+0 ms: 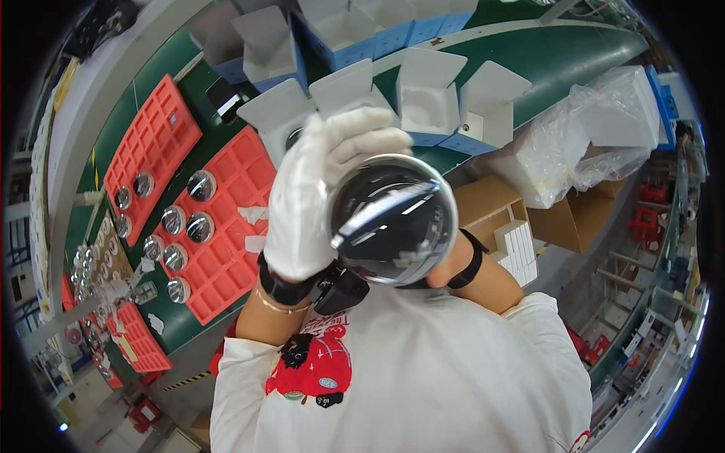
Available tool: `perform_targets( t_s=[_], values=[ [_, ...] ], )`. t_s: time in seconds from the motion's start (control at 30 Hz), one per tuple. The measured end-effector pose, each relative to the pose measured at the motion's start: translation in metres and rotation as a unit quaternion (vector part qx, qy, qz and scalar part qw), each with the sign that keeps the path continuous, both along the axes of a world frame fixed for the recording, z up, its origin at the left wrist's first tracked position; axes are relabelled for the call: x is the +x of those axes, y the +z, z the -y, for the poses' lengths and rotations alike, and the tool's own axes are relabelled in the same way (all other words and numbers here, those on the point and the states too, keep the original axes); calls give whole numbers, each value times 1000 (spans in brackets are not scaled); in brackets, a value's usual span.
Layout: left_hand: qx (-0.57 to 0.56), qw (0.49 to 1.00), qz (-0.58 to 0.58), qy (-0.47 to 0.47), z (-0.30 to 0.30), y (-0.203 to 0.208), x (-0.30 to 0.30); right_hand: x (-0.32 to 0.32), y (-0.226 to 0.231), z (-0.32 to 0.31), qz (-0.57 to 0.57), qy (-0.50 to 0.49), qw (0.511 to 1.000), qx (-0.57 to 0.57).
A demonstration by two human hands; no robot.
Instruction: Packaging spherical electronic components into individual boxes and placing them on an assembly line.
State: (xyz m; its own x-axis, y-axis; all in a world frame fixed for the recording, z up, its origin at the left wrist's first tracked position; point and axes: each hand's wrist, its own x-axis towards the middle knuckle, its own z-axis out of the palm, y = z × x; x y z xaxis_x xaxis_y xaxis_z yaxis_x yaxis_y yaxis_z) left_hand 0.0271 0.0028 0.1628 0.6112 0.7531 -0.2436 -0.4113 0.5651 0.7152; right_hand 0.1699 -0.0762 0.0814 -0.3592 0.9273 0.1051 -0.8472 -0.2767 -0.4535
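A round, glossy dark lens (393, 223) with a silver rim is held up in front of my chest. It is large in view, with bright streaks reflected across its face. My right hand (448, 264) grips it from behind at the lower right edge; a bit of bare skin shows and the lens hides most of the fingers. At the lens's upper left is my left hand (306, 192), in a white glove. Its fingers are stretched out and slightly bent toward the top rim. Whether the glove touches the rim I cannot tell.
Red compartment trays (226, 177) at left carry several silver-rimmed round pieces (200, 226). Opened white-and-blue boxes (427, 106) line the green bench (521, 72). To the right, clear plastic wrap (596, 143) lies over white foam, beside a cardboard carton (483, 200) holding small white boxes (517, 253).
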Motion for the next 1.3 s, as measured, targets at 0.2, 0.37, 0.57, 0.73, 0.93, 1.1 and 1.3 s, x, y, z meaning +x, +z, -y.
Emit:
perform_targets(
  t_s=[0.2, 0.37, 0.57, 0.73, 0.93, 1.1, 1.3],
  values=[
    [361, 900, -243, -17, 9, -31, -6, 6, 5, -11, 633, -349, 651, 230],
    [96, 980, -160, -64, -8, -61, 19, 42, -8, -11, 720, -304, 596, 184],
    [8, 979, -167, -119, -45, -75, 105, 125, -71, 6, 744, -432, 508, -32],
    [271, 898, -303, -167, -79, -141, 175, 143, -103, 1, 758, -467, 451, -58],
    [453, 631, -602, -185, -103, -177, 207, 144, -116, 19, 729, -446, 511, -90],
    [513, 526, -644, -212, -114, -184, 217, 148, -129, 32, 718, -444, 525, -110],
    [440, 626, -554, -328, -120, -178, 213, 143, -140, 40, 720, -422, 539, -119]
  ],
)
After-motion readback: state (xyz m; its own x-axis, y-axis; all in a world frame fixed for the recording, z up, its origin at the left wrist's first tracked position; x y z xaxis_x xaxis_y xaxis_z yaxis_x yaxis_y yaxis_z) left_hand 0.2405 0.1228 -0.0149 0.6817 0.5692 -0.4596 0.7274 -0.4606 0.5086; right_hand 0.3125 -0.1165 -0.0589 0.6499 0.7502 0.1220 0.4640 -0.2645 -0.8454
